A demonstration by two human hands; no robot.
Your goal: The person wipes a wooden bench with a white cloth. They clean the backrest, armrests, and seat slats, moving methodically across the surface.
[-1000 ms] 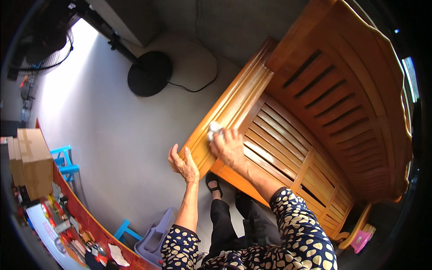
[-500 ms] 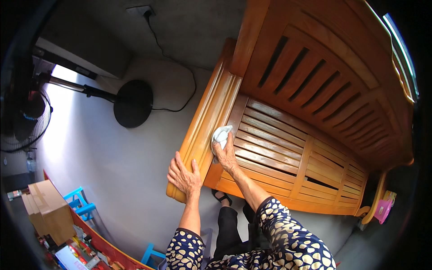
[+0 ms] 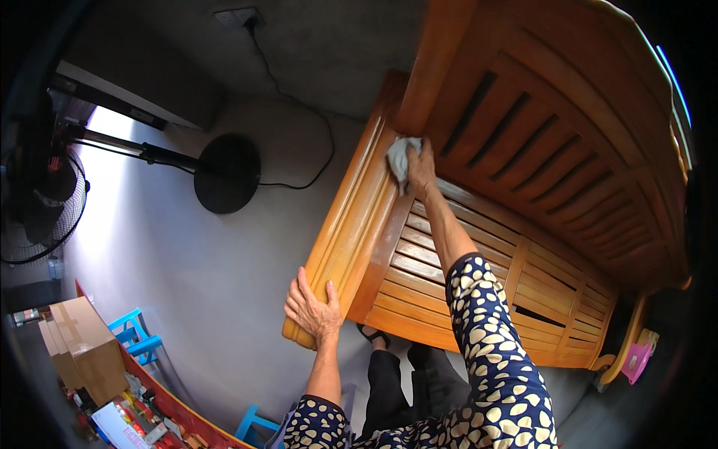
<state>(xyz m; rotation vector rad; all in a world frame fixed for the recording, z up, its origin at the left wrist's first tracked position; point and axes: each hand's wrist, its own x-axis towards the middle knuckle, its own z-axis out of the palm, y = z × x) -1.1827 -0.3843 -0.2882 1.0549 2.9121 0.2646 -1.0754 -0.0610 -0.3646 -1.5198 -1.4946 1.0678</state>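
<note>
My right hand (image 3: 422,169) grips a pale cleaning cloth (image 3: 404,157) and presses it on the inner edge of the bench's wooden armrest (image 3: 350,213), close to where the armrest meets the backrest (image 3: 516,127). The palm side of that hand is hidden. My left hand (image 3: 314,305) lies flat on the near end of the armrest, its fingers spread and nothing in them. To the right of the armrest stretches the slatted seat (image 3: 449,299) of the varnished wooden bench.
A black floor fan's round base (image 3: 226,173) stands left of the bench, its cable running to a wall socket (image 3: 239,16). At lower left are cardboard boxes (image 3: 90,344), a blue stool (image 3: 136,335) and a red-edged table with clutter. A pink item (image 3: 637,361) hangs at the far armrest.
My right hand has slid the cloth along the armrest, away from me toward the backrest. The left hand stays on the armrest's near end. The view has shifted slightly.
</note>
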